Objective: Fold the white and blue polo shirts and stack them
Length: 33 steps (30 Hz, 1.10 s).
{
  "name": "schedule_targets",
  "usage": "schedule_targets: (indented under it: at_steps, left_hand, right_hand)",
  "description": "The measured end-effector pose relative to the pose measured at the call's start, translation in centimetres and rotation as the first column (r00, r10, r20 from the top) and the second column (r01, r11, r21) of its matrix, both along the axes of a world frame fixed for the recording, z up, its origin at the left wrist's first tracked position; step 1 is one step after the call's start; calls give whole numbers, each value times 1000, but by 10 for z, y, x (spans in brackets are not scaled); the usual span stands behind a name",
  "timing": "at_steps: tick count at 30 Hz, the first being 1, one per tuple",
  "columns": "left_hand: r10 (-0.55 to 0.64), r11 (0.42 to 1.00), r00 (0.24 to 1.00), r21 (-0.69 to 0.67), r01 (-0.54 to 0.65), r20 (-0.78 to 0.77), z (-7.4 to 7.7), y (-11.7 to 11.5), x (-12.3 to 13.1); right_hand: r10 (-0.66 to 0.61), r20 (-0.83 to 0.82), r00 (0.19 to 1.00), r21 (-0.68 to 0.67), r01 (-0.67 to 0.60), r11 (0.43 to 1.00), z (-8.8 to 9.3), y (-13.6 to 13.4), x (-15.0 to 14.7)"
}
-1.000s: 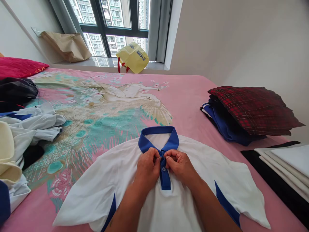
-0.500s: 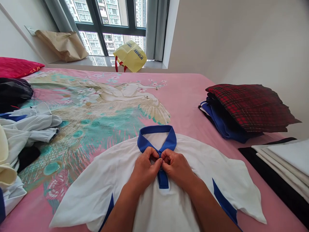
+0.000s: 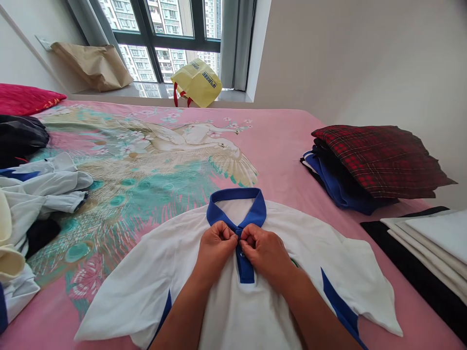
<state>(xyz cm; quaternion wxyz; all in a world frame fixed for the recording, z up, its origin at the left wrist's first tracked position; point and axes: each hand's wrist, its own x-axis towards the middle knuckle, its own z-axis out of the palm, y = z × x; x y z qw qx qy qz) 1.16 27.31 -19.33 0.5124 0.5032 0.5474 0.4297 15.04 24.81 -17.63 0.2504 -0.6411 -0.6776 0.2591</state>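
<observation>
A white short-sleeved polo shirt with blue side inserts [image 3: 248, 311] lies spread, front up, on a pink bedsheet printed with pale birds and turquoise feathers [image 3: 280, 146]. The bare left hand [image 3: 217, 247] and the bare right hand [image 3: 265, 248] meet over its upper middle, thumbs and fingers pinched on the top of the narrow blue button placket [image 3: 245, 272], the left at one edge and the right at the other. Just above this grip stands the folded blue collar [image 3: 257, 214]; below it the rest of the placket runs down between the wrists, a small pale button [image 3: 242, 254] showing beside the right fingertips. The white body extends beneath both forearms, and the sleeves spread out to either side, well apart from the pinch.
</observation>
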Motion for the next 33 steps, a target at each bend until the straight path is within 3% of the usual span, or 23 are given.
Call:
schedule_targets:
  at_steps: [3, 6, 9, 12, 17, 21, 25, 29, 33]
  left_hand:
    - [-58, 998, 997, 11, 58, -57, 1, 0, -2]
    - [-110, 991, 969, 52, 124, -222, 8, -5, -2]
    - [-77, 989, 924, 85, 117, -375, 15, -9, 0]
    - [-46, 994, 918, 69, 79, -394, 16, -9, 2]
    - [-7, 998, 958, 57, 25, -288, 4, -2, 1]
    - [-5, 997, 1000, -76, 7, 22, -2, 1, -1]
    - [38, 974, 960, -225, 27, 276, 6, 0, 0]
    - [37, 971, 950, -235, 39, 309, 10, 0, 3]
    - [-18, 994, 975, -106, 42, 220, 4, -1, 5]
  right_hand:
    - [-24, 20, 999, 10, 24, 1000, -2, 0, -2]
    - [-50, 45, 998, 24, 49, 999, -5, 1, -3]
    - [-52, 77, 996, 28, 50, 998, -8, 1, -4]
    - [-50, 113, 992, 43, 45, 998, -8, 0, -4]
    - [-41, 99, 994, 17, 40, 999, -3, 1, -4]
    - [-25, 2, 1000, -33, 25, 999, 2, 1, -1]
    - [-27, -87, 996, -35, 24, 999, 4, -1, 0]
    - [-55, -242, 969, -105, 30, 994, 2, 0, 1]
    - [-57, -328, 943, -163, 3, 987, -2, 4, 6]
